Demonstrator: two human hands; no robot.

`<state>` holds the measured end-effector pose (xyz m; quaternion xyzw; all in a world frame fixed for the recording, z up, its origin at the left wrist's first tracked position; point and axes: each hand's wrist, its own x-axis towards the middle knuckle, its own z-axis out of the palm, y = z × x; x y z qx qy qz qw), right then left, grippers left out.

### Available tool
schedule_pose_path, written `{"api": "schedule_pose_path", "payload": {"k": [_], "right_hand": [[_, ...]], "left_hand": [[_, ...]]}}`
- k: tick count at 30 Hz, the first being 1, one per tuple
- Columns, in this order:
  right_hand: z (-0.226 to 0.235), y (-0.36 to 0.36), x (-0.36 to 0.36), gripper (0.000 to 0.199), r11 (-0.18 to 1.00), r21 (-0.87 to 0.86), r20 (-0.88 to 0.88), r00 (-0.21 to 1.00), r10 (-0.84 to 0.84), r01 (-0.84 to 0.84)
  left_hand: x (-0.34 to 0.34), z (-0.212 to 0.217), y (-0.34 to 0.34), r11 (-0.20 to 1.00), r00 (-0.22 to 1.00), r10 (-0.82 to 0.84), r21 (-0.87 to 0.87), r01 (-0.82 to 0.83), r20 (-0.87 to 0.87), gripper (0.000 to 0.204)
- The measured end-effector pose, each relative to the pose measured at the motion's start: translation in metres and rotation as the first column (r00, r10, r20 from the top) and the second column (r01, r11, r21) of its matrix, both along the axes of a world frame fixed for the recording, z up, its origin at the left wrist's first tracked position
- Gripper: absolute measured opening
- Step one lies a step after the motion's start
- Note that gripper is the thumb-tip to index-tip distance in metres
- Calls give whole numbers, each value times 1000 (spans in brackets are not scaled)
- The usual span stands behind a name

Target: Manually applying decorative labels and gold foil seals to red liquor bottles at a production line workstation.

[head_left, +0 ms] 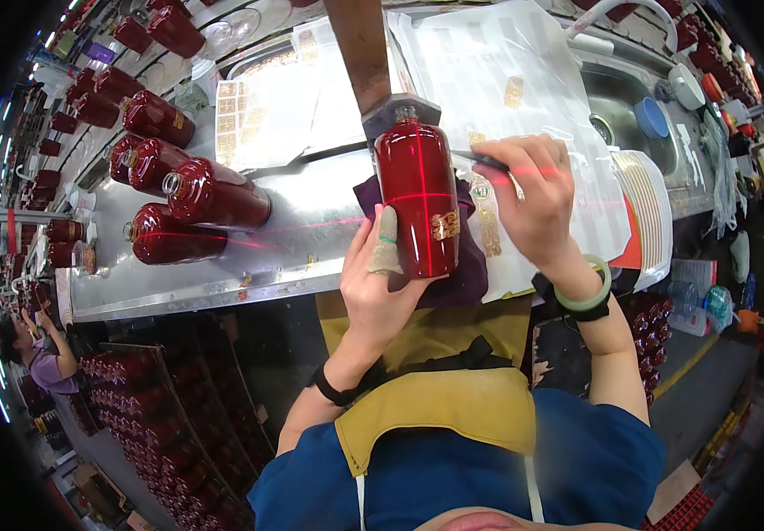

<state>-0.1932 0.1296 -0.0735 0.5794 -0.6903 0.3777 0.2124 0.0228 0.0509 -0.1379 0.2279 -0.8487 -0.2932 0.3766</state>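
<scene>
A glossy dark red glass bottle (413, 173) lies with its clear threaded neck against a dark angular block (431, 108). My left hand (373, 288) is closed around the bottle's lower left side; a cloth finger cover (385, 252) is on one finger. A gold decal (444, 227) shows near the bottle's base, and red laser lines cross on the glass. To the right of the bottle, my right hand (537, 190) pinches a thin tool with a dark handle (490, 163), its tip near the bottle's side. Under the bottle is a dark purple cloth (463, 288).
Several red bottles (214, 193) lie at left on the metal table (311, 212). White sheets with gold decals (488, 226) spread behind and right. A metal post (357, 44) stands beyond the bottle. A sink (612, 93) with a blue bowl (651, 117) is far right. Another person (50, 354) works far left.
</scene>
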Motion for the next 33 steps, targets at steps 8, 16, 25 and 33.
{"api": "schedule_pose_path", "payload": {"k": [8,16,25,33], "right_hand": [[-4,10,-6,19,994,66,434,895,-107,87],[-12,38,-12,20,996,86,729,680,-73,15],[-31,57,-3,26,981,172,850,516,-101,-92],[-44,49,18,32,979,152,713,701,-12,-139]], "left_hand": [[1,-6,2,993,995,-89,-73,91,39,97],[-19,11,8,961,981,-192,209,180,37,83],[-17,19,5,944,971,-219,271,187,95,85],[-44,-17,-168,959,893,255,23,-283,371,55]]}}
